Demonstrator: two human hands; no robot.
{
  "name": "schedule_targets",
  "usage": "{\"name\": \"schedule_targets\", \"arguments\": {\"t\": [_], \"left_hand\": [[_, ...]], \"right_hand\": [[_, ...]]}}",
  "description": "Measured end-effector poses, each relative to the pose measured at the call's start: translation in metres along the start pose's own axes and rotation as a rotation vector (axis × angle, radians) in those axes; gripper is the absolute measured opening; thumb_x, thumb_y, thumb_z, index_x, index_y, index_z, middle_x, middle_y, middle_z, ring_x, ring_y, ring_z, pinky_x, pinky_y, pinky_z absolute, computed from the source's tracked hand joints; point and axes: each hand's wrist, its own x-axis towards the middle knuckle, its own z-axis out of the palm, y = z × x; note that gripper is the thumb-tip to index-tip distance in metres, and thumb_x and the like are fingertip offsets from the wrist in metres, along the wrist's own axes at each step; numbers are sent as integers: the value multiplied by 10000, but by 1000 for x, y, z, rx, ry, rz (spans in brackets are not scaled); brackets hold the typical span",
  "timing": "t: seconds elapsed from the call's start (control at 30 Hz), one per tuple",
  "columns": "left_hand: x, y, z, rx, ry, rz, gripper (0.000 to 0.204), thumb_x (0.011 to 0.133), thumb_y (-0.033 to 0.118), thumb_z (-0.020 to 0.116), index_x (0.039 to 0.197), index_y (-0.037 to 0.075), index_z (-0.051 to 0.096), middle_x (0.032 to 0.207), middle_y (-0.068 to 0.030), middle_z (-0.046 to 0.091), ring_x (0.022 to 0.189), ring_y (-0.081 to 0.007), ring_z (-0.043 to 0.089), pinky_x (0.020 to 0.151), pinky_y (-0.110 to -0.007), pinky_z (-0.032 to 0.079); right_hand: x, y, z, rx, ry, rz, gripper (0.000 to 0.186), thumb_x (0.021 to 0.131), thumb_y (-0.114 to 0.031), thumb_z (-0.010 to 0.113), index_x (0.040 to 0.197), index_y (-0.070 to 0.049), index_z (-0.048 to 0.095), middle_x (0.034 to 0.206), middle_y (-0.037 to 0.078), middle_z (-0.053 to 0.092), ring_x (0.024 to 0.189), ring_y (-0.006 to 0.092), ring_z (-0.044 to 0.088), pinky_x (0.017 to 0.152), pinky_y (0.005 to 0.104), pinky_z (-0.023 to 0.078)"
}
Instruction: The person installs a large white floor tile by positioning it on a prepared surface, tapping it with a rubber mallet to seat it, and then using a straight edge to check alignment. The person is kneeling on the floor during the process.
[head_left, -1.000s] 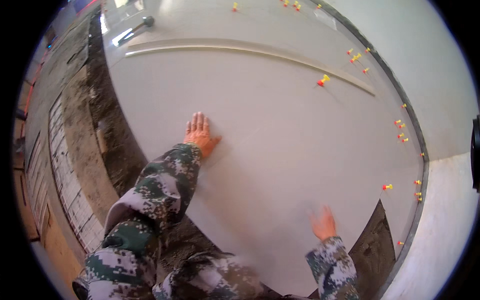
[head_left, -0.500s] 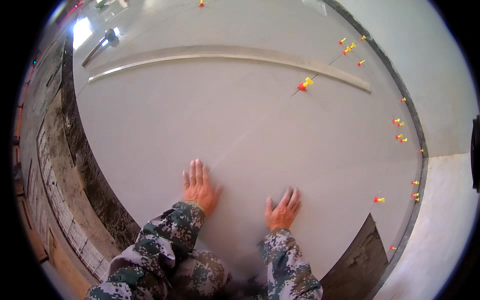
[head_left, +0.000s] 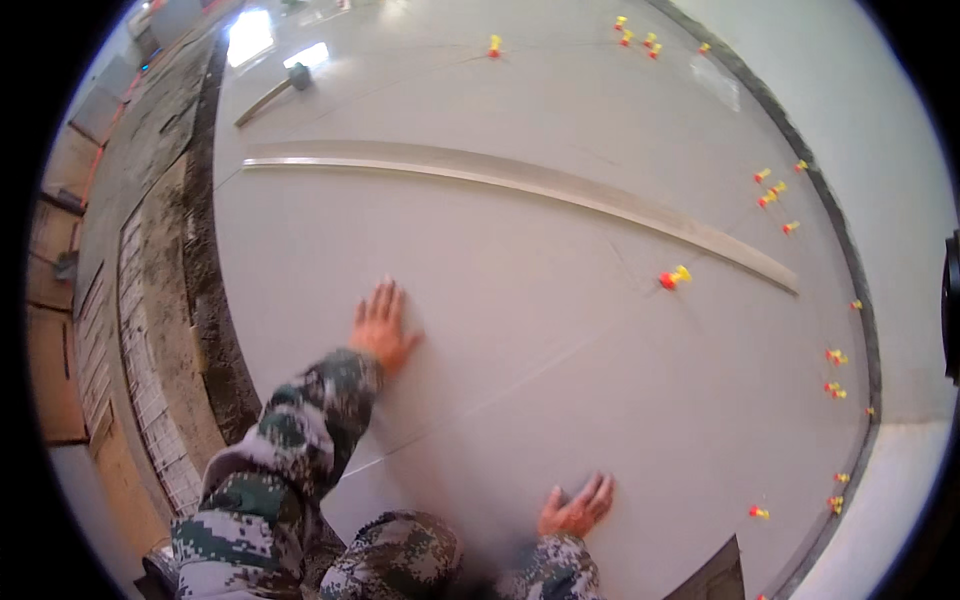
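Head view: left hand [head_left: 383, 330] is placed flat on the grey floor tile [head_left: 490, 275], fingers spread; right hand [head_left: 577, 510] is rested, fingers relaxed, on the nearer tile [head_left: 690, 420]; nothing is gripped. Straightedge [head_left: 520, 184] is laid beyond.

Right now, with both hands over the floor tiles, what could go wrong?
1. Uneven pressure: the left hand and right hand are on opposite sides of the tile joint, so leaning harder on one might leave a raised edge.
2. Knocks: a forward reach could bump the red-and-yellow leveling spacer or shift the long straightedge lying across the floor tiles.
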Motion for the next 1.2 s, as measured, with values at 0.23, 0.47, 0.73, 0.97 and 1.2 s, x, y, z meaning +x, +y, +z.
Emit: {"name": "schedule_targets", "arguments": {"t": [0.23,0.47,0.73,0.97,1.2], "left_hand": [[107,-96,-21,37,167,-332,823,1020,555,361,1599,21,120,1684,-151,65,1563,-278,27,1259,-433,25],[125,-91,-36,-33,217,-289,823,1013,526,400,1587,-6,145,1678,-174,81,1562,-294,33,1257,-453,31],[120,-90,-37,-147,174,-280,831,1001,518,442,1575,-23,180,1672,-185,95,1560,-311,33,1251,-495,42],[124,-95,-41,-220,193,-191,853,987,548,454,1567,-31,218,1670,-197,99,1560,-324,34,1248,-504,39],[102,-69,-39,-289,163,-160,852,975,559,472,1559,-21,252,1665,-199,131,1558,-332,56,1242,-515,56]], "right_hand": [[-2,1,-8,-50,-76,-34,763,909,-366,574,1502,41,319,1555,272,280,1434,456,284,1169,591,230],[20,-5,-4,-1,-52,140,597,954,-225,556,1446,69,387,1480,282,387,1384,455,356,1153,540,288],[320,-258,24,457,-70,-636,390,918,-75,636,1272,71,565,1251,259,593,1194,428,553,1054,461,423],[440,-478,73,416,-194,-983,379,923,-152,651,1233,58,590,1227,230,614,1167,386,577,1004,429,467],[448,-570,110,343,-392,-1029,447,913,-234,660,1254,49,605,1243,248,624,1196,388,570,1023,442,458]]}}
